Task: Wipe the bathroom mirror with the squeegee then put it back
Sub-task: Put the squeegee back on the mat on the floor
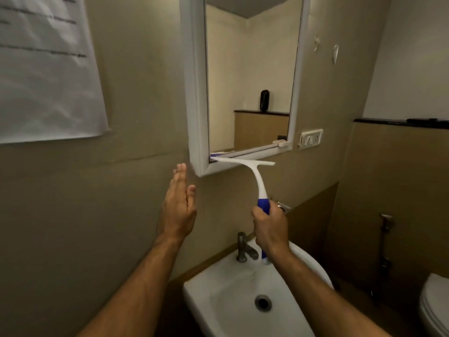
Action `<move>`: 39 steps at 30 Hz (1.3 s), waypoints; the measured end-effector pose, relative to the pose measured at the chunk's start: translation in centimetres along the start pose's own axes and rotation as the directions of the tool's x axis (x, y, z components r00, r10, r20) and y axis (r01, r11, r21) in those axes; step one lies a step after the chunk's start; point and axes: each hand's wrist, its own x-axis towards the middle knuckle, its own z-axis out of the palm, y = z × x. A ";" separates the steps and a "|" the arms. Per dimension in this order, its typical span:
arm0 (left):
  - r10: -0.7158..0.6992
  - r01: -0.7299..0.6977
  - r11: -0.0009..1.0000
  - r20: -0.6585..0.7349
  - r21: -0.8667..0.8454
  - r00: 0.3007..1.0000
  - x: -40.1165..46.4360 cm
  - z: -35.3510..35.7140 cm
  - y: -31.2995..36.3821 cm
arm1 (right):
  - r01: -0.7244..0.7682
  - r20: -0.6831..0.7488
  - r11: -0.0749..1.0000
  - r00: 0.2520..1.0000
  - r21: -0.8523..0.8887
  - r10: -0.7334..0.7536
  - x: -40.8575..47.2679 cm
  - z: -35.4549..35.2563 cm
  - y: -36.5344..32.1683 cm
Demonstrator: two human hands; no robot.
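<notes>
While the right hand (268, 227) grips the squeegee (255, 176) handle, its blade sits at the mirror's (250, 81) bottom edge — a stroke likely ending; left hand (178, 205) open, empty. Next — lift, reposition higher.

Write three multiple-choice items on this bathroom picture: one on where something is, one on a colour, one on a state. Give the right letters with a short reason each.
1. Where is the squeegee blade?
A. at the mirror's top edge
B. at the mirror's bottom edge
C. in the sink

2. What colour is the squeegee's grip?
A. blue
B. red
C. green

3. How is the left hand?
A. closed on a cloth
B. open and empty
C. pressed flat on the glass

Answers:
1. B: the blade lies along the lower frame of the mirror, above the sink.
2. A: blue shows just above the right hand, which holds it.
3. B: its fingers are straight, holding nothing, beside the frame's lower corner.
</notes>
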 end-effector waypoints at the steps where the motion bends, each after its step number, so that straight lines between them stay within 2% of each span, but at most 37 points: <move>1: -0.024 0.024 0.999 0.012 0.038 1.000 -1.1 -0.3 -0.9 | 0.016 -0.005 1.000 1.000 -0.017 -0.017 -0.7 -0.2 0.1; 7: -0.164 0.144 0.957 0.060 0.251 0.985 -9.5 -4.5 -3.3 | 0.026 0.110 0.998 0.994 -0.059 -0.019 -6.1 -1.0 0.8; 13: -0.336 0.239 0.867 0.160 0.437 0.928 -20.1 -9.8 -2.8 | -0.043 0.280 0.989 0.957 -0.139 0.081 -13.5 -0.1 4.4; 17: -0.434 0.270 0.792 0.193 0.547 0.880 -27.0 -13.2 -3.4 | -0.137 0.402 0.971 0.892 -0.196 0.207 -19.2 1.7 6.9; 20: -0.510 0.326 0.736 0.168 0.594 0.844 -31.3 -15.8 -4.3 | -0.150 0.446 0.955 0.858 -0.256 0.254 -23.3 3.7 8.9; 26: -0.652 0.455 0.629 0.109 0.630 0.750 -38.2 -19.7 -7.6 | -0.063 0.550 0.919 0.784 -0.390 0.287 -30.4 8.4 14.1; 30: -0.728 0.488 0.578 0.144 0.654 0.670 -43.1 -21.7 -10.8 | -0.096 0.557 0.872 0.734 -0.481 0.388 -34.7 11.8 18.8; 36: -0.793 0.476 0.539 0.227 0.695 0.566 -49.4 -23.3 -16.5 | -0.144 0.468 0.794 0.741 -0.590 0.482 -38.8 16.4 25.0; 39: -0.812 0.462 0.532 0.272 0.709 0.517 -52.2 -22.7 -19.2 | -0.144 0.452 0.744 0.714 -0.652 0.534 -40.4 18.0 28.6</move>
